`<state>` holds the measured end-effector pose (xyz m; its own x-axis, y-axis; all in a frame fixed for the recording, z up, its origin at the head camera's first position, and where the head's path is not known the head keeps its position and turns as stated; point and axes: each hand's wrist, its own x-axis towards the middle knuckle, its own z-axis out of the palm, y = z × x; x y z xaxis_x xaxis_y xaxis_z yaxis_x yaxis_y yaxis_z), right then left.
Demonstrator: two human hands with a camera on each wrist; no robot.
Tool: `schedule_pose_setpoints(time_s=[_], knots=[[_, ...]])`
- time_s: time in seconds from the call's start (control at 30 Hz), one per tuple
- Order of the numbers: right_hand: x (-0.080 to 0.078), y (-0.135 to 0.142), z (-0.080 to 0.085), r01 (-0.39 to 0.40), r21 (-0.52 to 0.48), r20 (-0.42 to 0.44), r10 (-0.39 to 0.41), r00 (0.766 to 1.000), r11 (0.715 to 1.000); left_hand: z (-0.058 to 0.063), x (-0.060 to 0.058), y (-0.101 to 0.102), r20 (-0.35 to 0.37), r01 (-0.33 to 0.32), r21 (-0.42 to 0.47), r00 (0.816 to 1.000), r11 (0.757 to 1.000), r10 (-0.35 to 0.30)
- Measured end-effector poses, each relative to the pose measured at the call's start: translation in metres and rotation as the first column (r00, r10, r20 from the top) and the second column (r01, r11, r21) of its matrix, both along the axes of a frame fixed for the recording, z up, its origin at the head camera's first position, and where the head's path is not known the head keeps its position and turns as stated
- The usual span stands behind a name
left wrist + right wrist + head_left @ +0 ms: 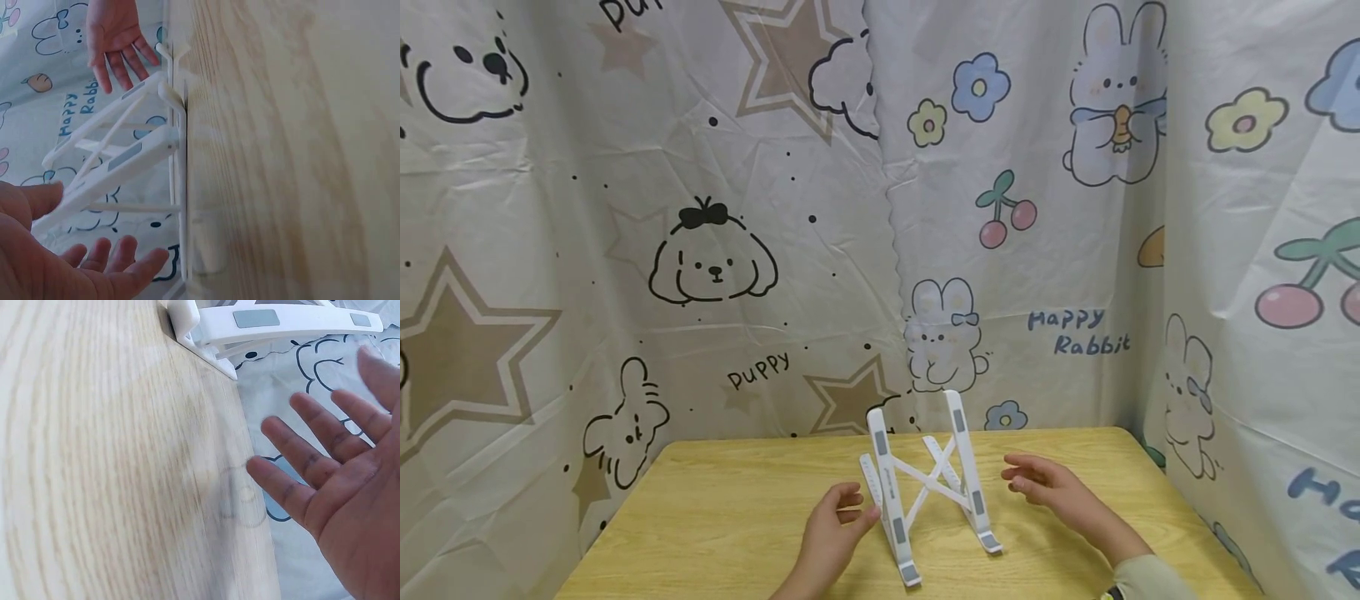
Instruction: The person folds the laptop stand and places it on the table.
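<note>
A white folding laptop stand (891, 492) with grey pads stands unfolded on the table, its two sloping arms joined by crossed bars. To its left is my left hand (831, 537), the thumb overlapping the near arm in the head view. In the left wrist view, that hand's fingers (125, 253) are loosely spread beside the stand (94, 178). On the other side my right hand (1052, 487) hovers apart from the stand, holding nothing. Its palm and spread fingers (284, 484) show in the right wrist view, with the stand's arm (306, 320) beyond them.
The stand rests on a light wood-grain table (737, 517). Behind and at both sides hangs a patterned curtain (835, 275) printed with puppies, rabbits, stars and cherries. A light sleeve (1153, 579) covers the right forearm.
</note>
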<state>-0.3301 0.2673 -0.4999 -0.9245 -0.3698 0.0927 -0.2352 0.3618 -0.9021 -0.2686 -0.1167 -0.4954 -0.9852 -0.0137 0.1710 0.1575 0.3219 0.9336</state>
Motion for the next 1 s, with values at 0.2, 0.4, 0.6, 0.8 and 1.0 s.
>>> schedule_pose_setpoints(time_s=[0.2,0.4,0.6,0.8,1.0], knots=[[-0.006,-0.003,-0.003,-0.076,-0.055,0.087,0.081,0.993,0.996,-0.001,0.000,0.009,0.018,0.002,0.065,1.000,0.998,-0.003],[-0.011,-0.008,-0.006,-0.083,-0.083,0.102,0.091,0.991,0.993,-0.002,0.001,0.017,0.042,0.010,0.147,0.999,0.989,-0.016],[-0.015,-0.016,-0.007,-0.088,-0.118,0.126,0.103,0.987,0.989,-0.005,-0.002,0.024,0.065,0.011,0.184,0.998,0.983,-0.023],[-0.019,-0.024,-0.008,-0.096,-0.144,0.141,0.117,0.983,0.985,-0.007,-0.004,0.030,0.057,-0.001,0.184,0.998,0.983,-0.009],[-0.022,-0.032,-0.009,-0.094,-0.183,0.137,0.120,0.983,0.979,-0.009,-0.007,0.032,0.064,-0.016,0.200,0.998,0.980,0.003]])
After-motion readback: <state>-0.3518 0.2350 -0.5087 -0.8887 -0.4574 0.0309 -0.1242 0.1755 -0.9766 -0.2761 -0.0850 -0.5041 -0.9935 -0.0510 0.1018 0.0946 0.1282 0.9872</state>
